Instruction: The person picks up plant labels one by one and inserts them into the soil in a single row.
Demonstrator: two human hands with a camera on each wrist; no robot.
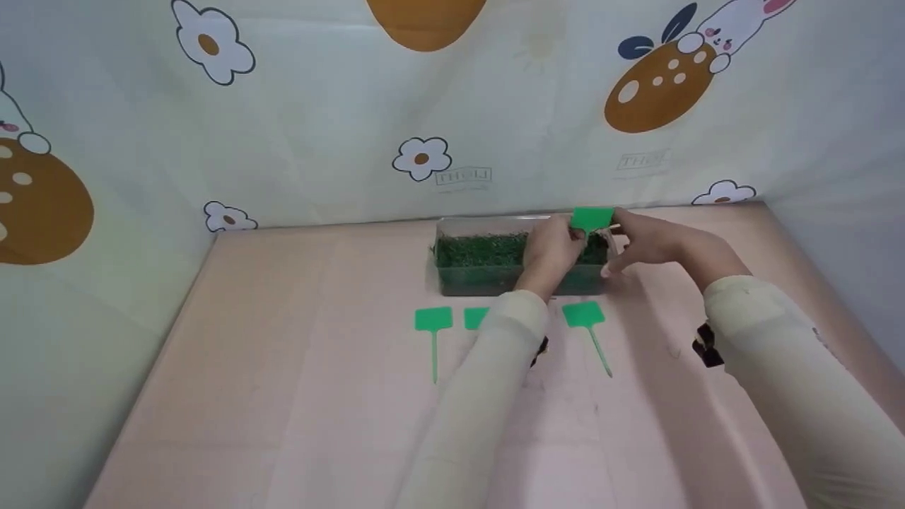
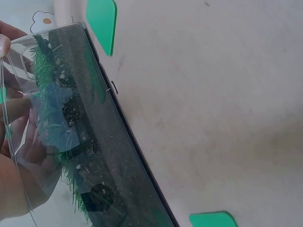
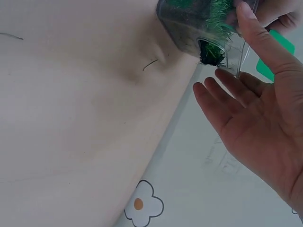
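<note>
A clear plastic box (image 1: pixel 523 281) with dark soil and short green grass (image 1: pixel 481 249) stands at the back of the table. My left hand (image 1: pixel 553 247) reaches over its right half and pinches a green plant label (image 1: pixel 592 218) low down, the flat head upright above the soil. The label's lower end is hidden. My right hand (image 3: pixel 255 104) is around the box's right end, thumb by the rim and fingers fairly straight beside the end wall. In the left wrist view, the left hand (image 2: pixel 23 137) shows partly through the clear wall.
Green labels lie before the box: one at left (image 1: pixel 433 319), one partly under the left sleeve (image 1: pixel 475 318), one at right (image 1: pixel 584 314). A patterned curtain (image 1: pixel 318 141) rises behind the table (image 1: pixel 269 339).
</note>
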